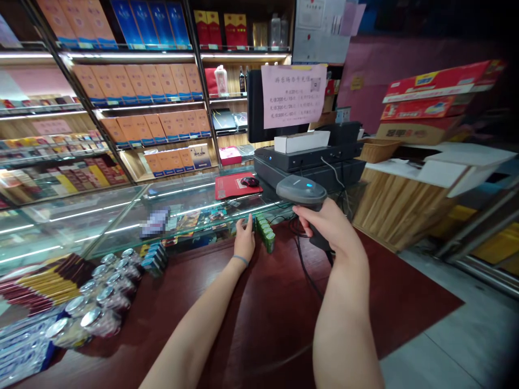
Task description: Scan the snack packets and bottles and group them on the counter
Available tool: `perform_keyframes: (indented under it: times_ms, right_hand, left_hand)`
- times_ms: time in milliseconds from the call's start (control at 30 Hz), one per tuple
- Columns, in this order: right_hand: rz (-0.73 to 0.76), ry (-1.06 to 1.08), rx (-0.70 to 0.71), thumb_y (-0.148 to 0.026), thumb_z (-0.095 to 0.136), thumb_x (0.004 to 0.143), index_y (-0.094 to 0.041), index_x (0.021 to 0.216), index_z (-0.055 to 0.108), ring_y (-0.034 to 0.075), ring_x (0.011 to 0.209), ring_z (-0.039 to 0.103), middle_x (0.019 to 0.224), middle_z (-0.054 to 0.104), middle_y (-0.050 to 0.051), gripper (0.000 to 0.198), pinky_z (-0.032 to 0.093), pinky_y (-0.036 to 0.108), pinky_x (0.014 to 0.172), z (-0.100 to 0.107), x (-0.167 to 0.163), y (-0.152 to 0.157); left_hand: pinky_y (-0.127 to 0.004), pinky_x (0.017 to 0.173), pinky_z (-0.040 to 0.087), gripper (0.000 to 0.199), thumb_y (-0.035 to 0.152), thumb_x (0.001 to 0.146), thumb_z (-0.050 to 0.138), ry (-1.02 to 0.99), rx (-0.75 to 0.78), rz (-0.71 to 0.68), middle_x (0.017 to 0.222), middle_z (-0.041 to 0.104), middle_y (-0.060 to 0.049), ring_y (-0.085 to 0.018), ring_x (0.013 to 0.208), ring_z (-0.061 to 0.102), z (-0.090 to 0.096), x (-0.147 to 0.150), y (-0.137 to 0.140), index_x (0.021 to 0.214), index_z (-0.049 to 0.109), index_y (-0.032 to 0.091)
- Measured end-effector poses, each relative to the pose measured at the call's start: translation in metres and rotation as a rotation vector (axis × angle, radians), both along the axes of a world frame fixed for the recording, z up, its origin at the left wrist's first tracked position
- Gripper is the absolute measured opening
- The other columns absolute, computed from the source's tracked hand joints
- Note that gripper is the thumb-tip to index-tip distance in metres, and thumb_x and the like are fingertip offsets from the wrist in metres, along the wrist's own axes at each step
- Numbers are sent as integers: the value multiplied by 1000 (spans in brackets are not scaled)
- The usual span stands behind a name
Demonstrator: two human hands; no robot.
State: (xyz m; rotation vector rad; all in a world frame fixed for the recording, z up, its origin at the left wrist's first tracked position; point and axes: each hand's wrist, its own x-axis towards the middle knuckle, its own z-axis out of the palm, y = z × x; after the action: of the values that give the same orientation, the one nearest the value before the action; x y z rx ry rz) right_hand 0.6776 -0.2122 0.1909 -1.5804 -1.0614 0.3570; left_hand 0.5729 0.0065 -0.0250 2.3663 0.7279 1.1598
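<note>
In my right hand (pixel 330 221) is a dark grey barcode scanner (pixel 302 190), gripped by its handle, with a blue light glowing on top. Its head points left, over the counter. My left hand (pixel 244 240), with a band at the wrist, rests at the left side of a row of small green containers (pixel 266 233). Its thumb and fingers are apart, and I see nothing between them. A black cable (pixel 304 265) runs down from the scanner area across the dark red counter top (pixel 227 335).
Lidded jars (pixel 115 281), small blue-green packs (pixel 154 259) and stacked packets (pixel 48 281) line the counter's left. A glass case (pixel 194 189) bears a mouse (pixel 249 182) on a red pad. Behind stand a monitor (pixel 255 108) and a cash drawer (pixel 271 167). Cartons (pixel 430 108) are stacked at right.
</note>
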Motion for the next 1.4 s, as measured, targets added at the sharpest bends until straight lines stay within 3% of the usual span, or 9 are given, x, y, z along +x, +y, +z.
perform_keyframes:
  times_ms: [200,467,533,700,900,1100,1233,1400]
  right_hand:
    - [3,20,-14,-36,64,82,-22,62,47,10,38,48,48,52,-4,29,38,25,47,4,-4,-1]
    - [7,24,-1,-38,65,82,-20,62,50,11,38,49,51,54,-2,30,38,24,44,-2,-1,1]
    - [16,26,7,-37,64,83,-21,64,50,11,39,49,50,53,-3,29,38,24,44,-2,-1,2]
    - [-1,43,9,-36,65,82,-21,65,49,11,39,48,50,52,-4,27,38,25,44,-1,-3,2]
    - [-17,59,-3,-38,67,79,-22,64,49,11,39,48,49,52,-3,29,38,26,43,1,-7,4]
    - [14,-32,-22,-38,66,80,-23,56,48,12,39,47,47,53,-2,34,39,28,46,8,-21,10]
    - [34,-110,-30,-38,65,80,-24,56,48,14,40,48,45,52,-2,34,40,30,49,8,-35,21]
    - [110,-189,-58,-40,67,79,-24,68,54,16,40,50,43,52,-3,24,43,31,50,1,-64,48]
  left_hand:
    - [-49,110,44,67,2,85,45,-27,27,-44,144,40,-17,-29,134,46,2,-2,-4,148,42,22]
    - [-48,111,42,36,8,85,55,-115,19,-40,138,49,-17,-28,131,49,5,-5,-3,119,53,17]
    - [-47,107,44,27,11,87,56,-107,8,-38,134,54,-17,-27,126,53,6,-6,-3,113,53,18]
    - [-40,90,49,12,17,91,54,-51,-36,-13,101,64,-10,-24,99,62,9,-7,-6,103,54,19]
    - [-36,89,48,13,23,90,60,-157,-101,-26,100,64,-7,-22,96,63,15,-22,-11,102,56,19]
    - [-34,90,49,23,24,87,65,-327,-267,-22,104,66,-7,-19,96,63,24,-81,-19,109,61,19]
    - [-30,84,50,26,28,86,65,-355,-427,-5,101,67,-5,-17,90,64,27,-138,-25,111,63,20]
    - [-31,88,51,32,32,85,66,-379,-553,-24,111,68,-8,-20,102,64,24,-217,-28,114,63,19]
